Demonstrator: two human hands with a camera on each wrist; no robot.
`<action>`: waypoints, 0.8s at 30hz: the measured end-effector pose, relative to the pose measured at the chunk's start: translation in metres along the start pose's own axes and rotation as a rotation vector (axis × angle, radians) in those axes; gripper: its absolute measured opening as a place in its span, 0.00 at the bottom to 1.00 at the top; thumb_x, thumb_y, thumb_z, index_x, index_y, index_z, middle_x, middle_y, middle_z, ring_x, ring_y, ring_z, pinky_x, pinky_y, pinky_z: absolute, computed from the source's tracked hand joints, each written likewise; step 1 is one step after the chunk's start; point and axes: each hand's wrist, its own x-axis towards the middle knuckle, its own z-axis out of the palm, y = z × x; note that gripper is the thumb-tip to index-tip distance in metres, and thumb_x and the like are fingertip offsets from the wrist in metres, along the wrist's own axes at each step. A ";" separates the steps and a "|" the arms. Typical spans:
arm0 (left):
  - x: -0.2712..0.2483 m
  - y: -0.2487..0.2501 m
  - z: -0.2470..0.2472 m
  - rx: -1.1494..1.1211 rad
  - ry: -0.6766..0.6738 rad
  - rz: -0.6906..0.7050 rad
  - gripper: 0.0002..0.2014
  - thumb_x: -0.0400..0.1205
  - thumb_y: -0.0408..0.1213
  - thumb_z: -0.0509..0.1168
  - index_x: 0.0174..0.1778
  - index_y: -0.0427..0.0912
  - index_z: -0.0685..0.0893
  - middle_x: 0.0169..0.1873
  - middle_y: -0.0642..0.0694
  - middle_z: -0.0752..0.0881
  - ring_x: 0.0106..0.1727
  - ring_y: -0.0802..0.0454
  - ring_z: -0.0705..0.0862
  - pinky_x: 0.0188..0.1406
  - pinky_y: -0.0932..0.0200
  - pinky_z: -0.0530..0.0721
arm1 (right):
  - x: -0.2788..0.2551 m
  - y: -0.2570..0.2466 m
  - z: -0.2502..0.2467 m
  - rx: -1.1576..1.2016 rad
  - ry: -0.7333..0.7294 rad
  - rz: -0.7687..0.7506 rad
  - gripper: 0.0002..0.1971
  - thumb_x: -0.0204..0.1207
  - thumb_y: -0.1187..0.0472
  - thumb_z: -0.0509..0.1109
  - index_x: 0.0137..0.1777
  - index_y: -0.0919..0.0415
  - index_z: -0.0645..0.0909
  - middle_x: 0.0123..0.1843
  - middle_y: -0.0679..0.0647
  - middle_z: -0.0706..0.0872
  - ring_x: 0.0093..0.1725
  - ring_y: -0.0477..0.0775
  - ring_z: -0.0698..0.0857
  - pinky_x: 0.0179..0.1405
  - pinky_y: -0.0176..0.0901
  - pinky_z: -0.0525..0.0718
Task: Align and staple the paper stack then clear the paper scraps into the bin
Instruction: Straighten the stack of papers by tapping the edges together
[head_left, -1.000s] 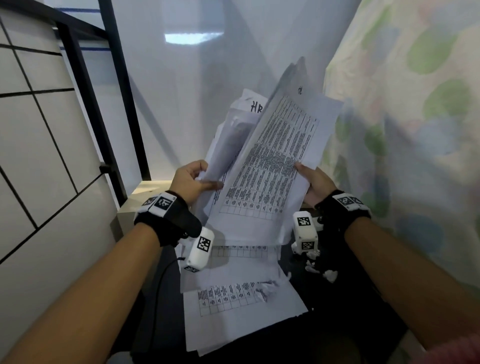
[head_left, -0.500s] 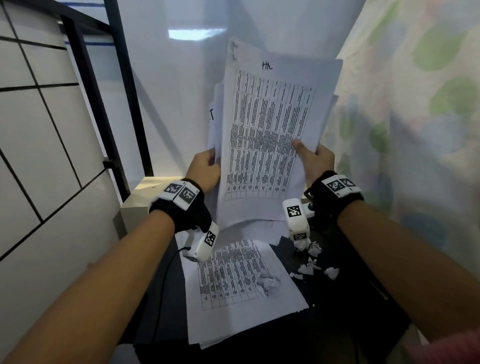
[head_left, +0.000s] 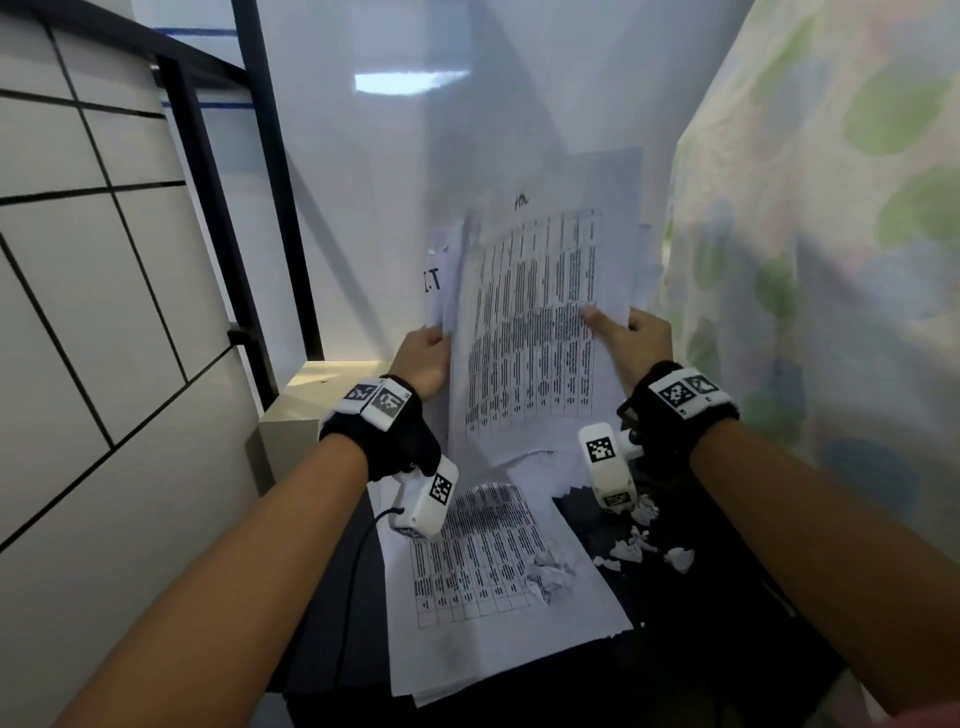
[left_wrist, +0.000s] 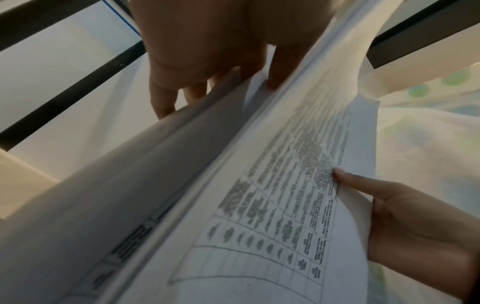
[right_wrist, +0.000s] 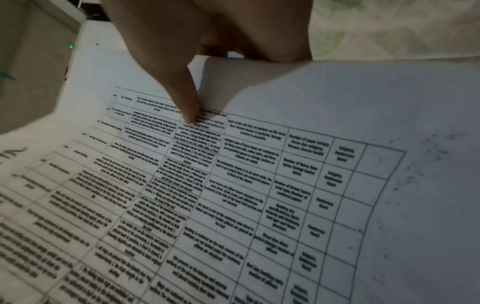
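I hold a stack of printed sheets (head_left: 540, 322) upright in the air, its table of text facing me. My left hand (head_left: 423, 358) grips the stack's left edge, with fingers (left_wrist: 166, 98) behind the sheets. My right hand (head_left: 631, 343) pinches the right edge, thumb (right_wrist: 187, 102) lying on the printed table. Below, more printed sheets (head_left: 493, 582) lie on the dark table (head_left: 691, 639). A crumpled scrap (head_left: 550, 574) sits on those sheets, and several torn white scraps (head_left: 644, 545) lie to their right. No stapler or bin shows.
A tiled wall (head_left: 93, 291) with a black metal frame (head_left: 280, 208) stands at the left. A beige block (head_left: 311, 400) sits behind my left wrist. A flowered curtain (head_left: 831, 260) hangs close on the right. A black cable (head_left: 358, 561) runs down from my left wrist camera.
The held stack swung from a tilted, fanned pose to upright and squarer. Both hands rose and shifted to its side edges. The sheets on the table came into fuller view.
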 end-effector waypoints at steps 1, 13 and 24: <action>-0.001 0.001 -0.001 -0.036 0.003 -0.014 0.14 0.85 0.29 0.57 0.61 0.27 0.83 0.52 0.36 0.85 0.55 0.46 0.81 0.59 0.54 0.78 | 0.002 -0.002 -0.001 0.022 0.012 0.004 0.17 0.71 0.58 0.77 0.54 0.70 0.86 0.45 0.59 0.88 0.44 0.53 0.85 0.42 0.39 0.85; -0.013 0.002 0.001 0.066 0.014 0.081 0.28 0.72 0.42 0.76 0.67 0.37 0.79 0.49 0.48 0.87 0.50 0.51 0.87 0.51 0.62 0.85 | -0.001 -0.013 0.004 0.157 0.062 0.020 0.16 0.67 0.58 0.80 0.37 0.73 0.84 0.34 0.59 0.90 0.34 0.48 0.82 0.38 0.40 0.84; -0.010 0.003 -0.003 -0.183 0.157 0.019 0.21 0.74 0.31 0.74 0.62 0.35 0.78 0.46 0.45 0.83 0.52 0.50 0.81 0.44 0.62 0.81 | -0.005 -0.009 0.002 0.204 -0.152 0.029 0.14 0.65 0.68 0.80 0.50 0.68 0.85 0.43 0.55 0.91 0.39 0.50 0.89 0.43 0.43 0.90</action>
